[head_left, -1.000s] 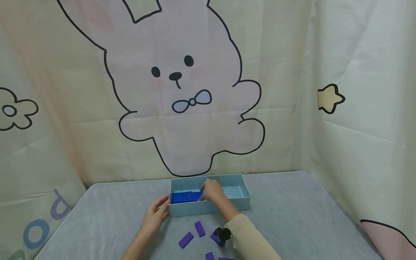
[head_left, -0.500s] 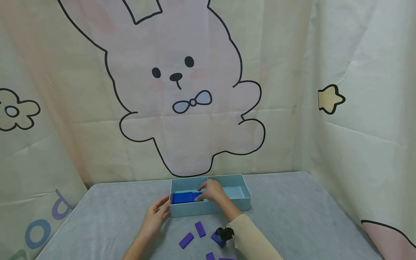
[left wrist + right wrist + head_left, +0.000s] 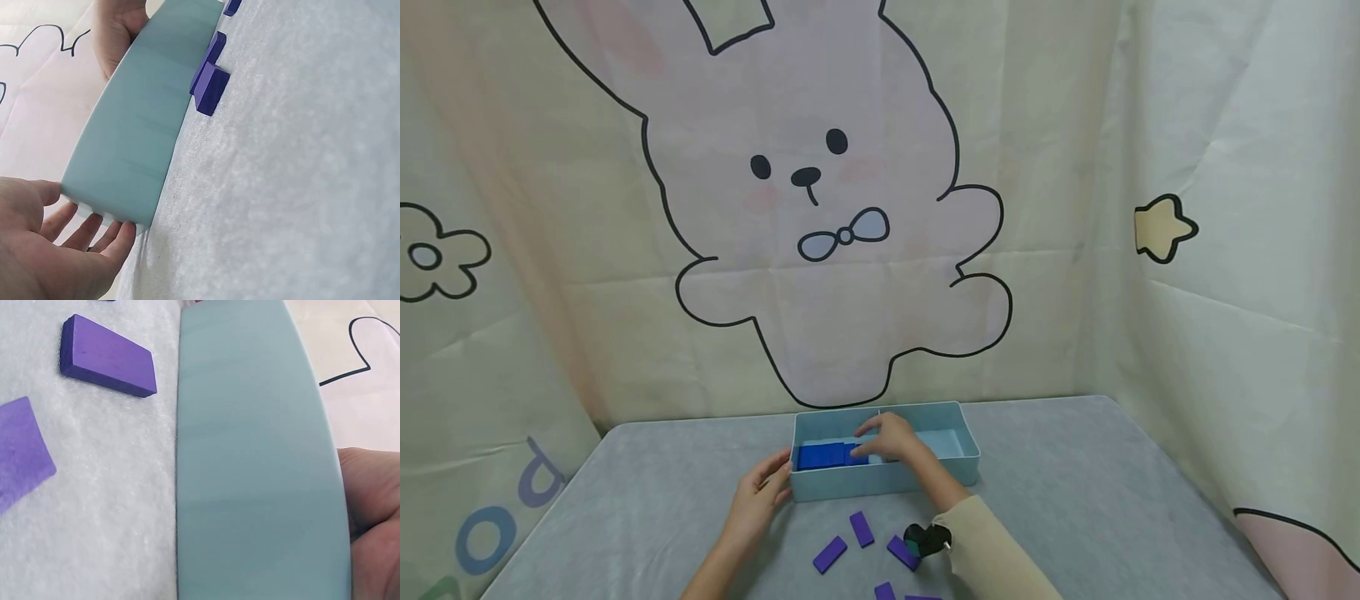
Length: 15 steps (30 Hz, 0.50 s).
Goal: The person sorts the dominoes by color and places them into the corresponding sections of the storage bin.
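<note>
A long pale-blue box (image 3: 917,477) stands near the table's back edge, its inside split by a divider. Flat blue blocks (image 3: 822,456) lie in a row in its left part. My left hand (image 3: 756,500) rests against the box's left end; the left wrist view shows its fingertips along that end wall and the thumb by the top corner. My right hand (image 3: 889,437) reaches over the front wall, thumb and fingers spread apart above the right end of the blue row. In the right wrist view the box wall hides its fingers.
Several purple rectangular blocks lie loose on the grey cloth in front of the box, among them one purple block (image 3: 830,554) and another purple block (image 3: 862,528). A dark wrist device (image 3: 927,540) overlaps one of them. A printed curtain (image 3: 1052,333) hangs behind the table.
My right hand's thumb and fingers have spread apart, and more of the blue row's right end shows. The right forearm has shifted slightly right. My left hand has stayed at the box's end.
</note>
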{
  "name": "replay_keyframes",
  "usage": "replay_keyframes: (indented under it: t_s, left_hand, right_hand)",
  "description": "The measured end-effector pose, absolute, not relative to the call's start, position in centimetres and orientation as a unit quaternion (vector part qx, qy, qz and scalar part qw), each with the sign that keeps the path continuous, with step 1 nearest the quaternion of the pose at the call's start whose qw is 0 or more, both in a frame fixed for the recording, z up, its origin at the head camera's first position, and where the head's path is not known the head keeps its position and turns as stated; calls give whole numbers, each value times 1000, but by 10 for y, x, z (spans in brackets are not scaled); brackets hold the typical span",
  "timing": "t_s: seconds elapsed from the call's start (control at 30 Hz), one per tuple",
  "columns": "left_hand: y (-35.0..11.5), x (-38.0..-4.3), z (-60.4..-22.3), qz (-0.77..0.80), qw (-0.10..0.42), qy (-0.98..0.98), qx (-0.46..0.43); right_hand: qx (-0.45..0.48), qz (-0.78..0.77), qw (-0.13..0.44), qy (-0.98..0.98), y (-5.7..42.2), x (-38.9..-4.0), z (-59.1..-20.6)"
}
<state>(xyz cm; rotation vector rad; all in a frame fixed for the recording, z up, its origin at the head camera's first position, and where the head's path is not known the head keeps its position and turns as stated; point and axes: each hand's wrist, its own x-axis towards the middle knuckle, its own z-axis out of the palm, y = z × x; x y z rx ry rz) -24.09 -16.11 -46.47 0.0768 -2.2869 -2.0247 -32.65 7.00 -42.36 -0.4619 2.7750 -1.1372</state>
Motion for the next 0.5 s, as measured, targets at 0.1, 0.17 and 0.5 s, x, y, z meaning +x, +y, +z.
replay_keyframes:
  t_s: [0.1,0.17,0.5]
  left_hand:
    - [-161,-241,-465,-664,44,-746,25]
    - [-161,-241,-465,-664,45,-746,25]
    - [-162,-243,-466,-662,41,-748,23]
  right_hand:
    - [-155,-381,53,910,74,-325,-422]
    - [-158,-388,51,907,76,-324,-420]
    - [-166,-416,39,893,91,-315,-411]
